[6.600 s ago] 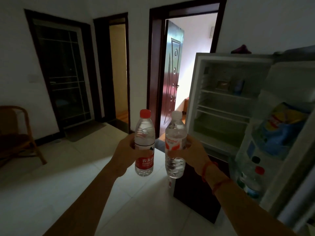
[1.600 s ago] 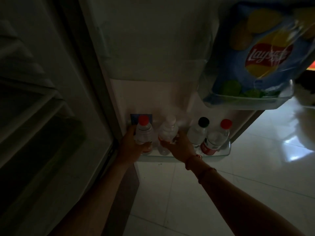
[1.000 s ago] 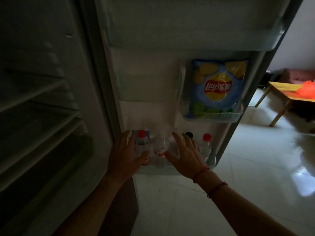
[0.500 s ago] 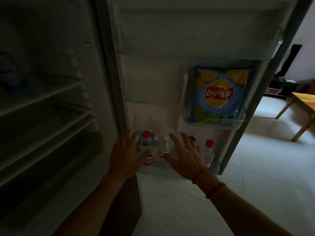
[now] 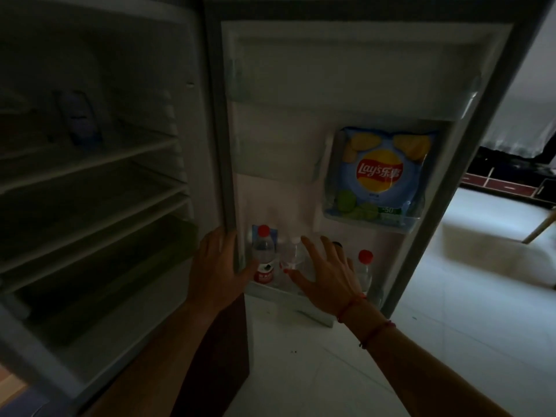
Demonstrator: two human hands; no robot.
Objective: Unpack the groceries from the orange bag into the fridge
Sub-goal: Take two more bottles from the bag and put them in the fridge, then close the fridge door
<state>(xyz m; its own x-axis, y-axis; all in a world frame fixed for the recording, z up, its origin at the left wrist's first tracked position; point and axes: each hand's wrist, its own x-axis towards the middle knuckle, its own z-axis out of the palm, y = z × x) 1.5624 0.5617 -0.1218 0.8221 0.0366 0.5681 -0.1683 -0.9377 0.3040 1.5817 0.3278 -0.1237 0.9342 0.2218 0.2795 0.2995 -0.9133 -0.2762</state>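
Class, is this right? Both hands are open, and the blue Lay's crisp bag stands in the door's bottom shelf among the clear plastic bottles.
No: the head view shows the blue Lay's crisp bag in the door shelf above the bottles.

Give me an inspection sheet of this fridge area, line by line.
Surface: bottom door shelf holds four upright bottles.
Job's things: red-capped bottle, white-capped bottle, black-capped bottle mostly hidden behind the right hand, second red-capped bottle; chips bag in the door bin above. Orange bag not in view.
Clutter: dim container on an inner fridge shelf.
Grips: left hand and right hand open, fingers spread, holding nothing.
Cables: nothing seen.
Surroundings: pale tiled floor; wooden table leg at the right edge.
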